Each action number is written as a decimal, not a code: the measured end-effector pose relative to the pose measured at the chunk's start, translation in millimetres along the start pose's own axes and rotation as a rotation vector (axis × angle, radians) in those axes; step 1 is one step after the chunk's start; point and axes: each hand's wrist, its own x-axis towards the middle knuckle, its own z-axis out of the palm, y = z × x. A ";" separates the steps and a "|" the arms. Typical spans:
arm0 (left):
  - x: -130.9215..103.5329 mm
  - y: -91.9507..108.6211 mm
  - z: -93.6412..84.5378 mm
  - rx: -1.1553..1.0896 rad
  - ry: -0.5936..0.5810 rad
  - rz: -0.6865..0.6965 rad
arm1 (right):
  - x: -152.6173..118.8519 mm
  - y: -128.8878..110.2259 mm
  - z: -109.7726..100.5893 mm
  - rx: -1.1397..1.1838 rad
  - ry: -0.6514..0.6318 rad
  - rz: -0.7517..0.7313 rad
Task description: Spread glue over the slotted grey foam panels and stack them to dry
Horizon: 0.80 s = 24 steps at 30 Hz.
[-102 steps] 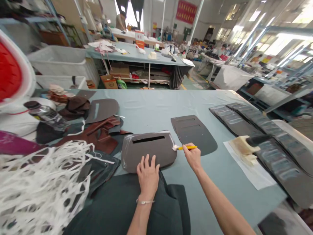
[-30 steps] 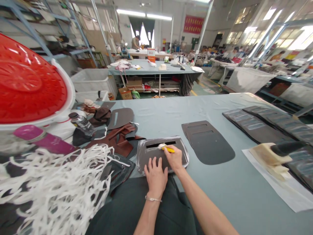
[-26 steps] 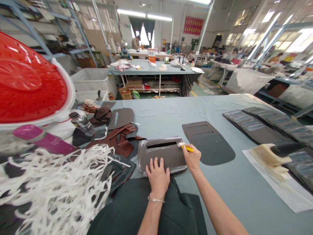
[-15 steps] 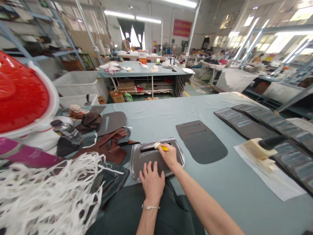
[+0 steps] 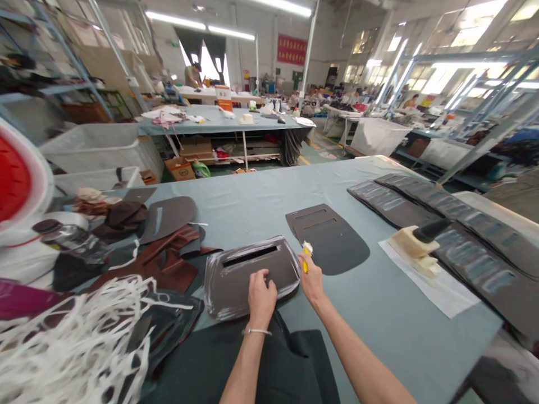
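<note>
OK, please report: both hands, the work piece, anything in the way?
Right hand grips yellow brush. Left hand, fingers bent, on slotted panel. White streaks along panel rim; left hand covers part of near side.

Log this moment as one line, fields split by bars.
left hand: on slotted panel | right hand: holding yellow-handled brush beside panel | panel: white-streaked edges | rest: white strips left, streaked panels right

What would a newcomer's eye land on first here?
Probably the tangled heap of thin white strips filling the lower left, then the bright red, white-rimmed plastic object cut off at the left edge. Near the middle, the right hand holds a yellow-handled brush beside a dark grey slotted panel.
</note>
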 end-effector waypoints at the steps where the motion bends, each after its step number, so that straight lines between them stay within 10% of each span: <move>1: 6.3 0.7 6.7 -0.098 -0.022 -0.026 | -2.7 -2.4 -2.0 0.019 0.017 -0.007; 13: 47.3 18.1 42.4 -0.448 -0.108 -0.196 | -25.4 -34.9 -11.7 0.302 0.013 -0.194; 24: 24.1 30.4 10.7 -0.772 -0.110 -0.232 | -20.4 -9.5 -3.5 0.258 -0.070 -0.122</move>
